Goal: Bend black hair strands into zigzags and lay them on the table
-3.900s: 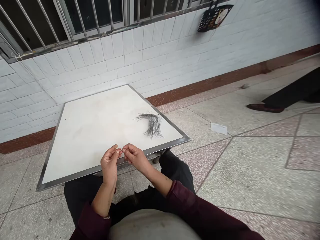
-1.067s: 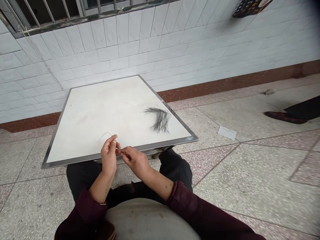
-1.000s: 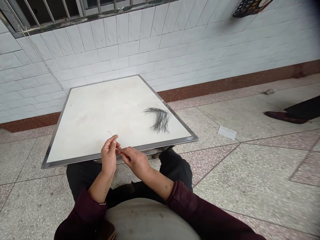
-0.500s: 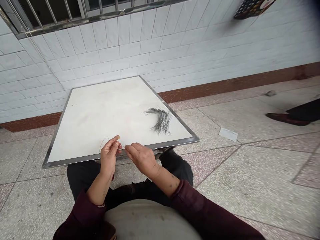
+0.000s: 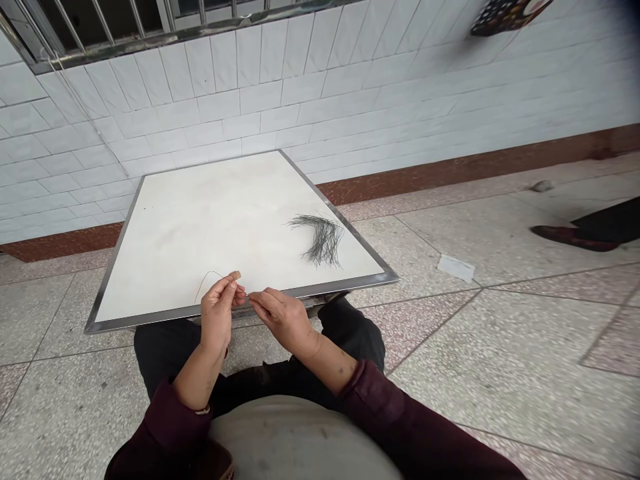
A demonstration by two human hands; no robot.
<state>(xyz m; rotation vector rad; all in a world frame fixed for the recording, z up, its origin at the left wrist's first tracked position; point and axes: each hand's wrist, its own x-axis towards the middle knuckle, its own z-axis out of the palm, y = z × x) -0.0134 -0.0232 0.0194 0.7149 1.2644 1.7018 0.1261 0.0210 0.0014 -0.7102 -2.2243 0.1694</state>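
Observation:
Just over the near edge of the white table, my left hand pinches a thin dark wire-like strand between thumb and index finger. Part of that strand arcs out over the tabletop to the left. A small tan wrap or cover shows at the index fingertip. Close beside it on the right, my right hand is closed, thumb and fingers pressed together at the strand's other end. The bit between the two hands is very short. A loose pile of similar dark strands lies on the table's right side.
The table has a grey metal rim and stands by a white tiled wall. A barred window is above it. On the floor at right lie a white paper piece and a person's dark shoe.
My right hand has shifted slightly left, shortening the visible strand between my hands. The loop at the left has swung a little further out. The pile has stayed put.

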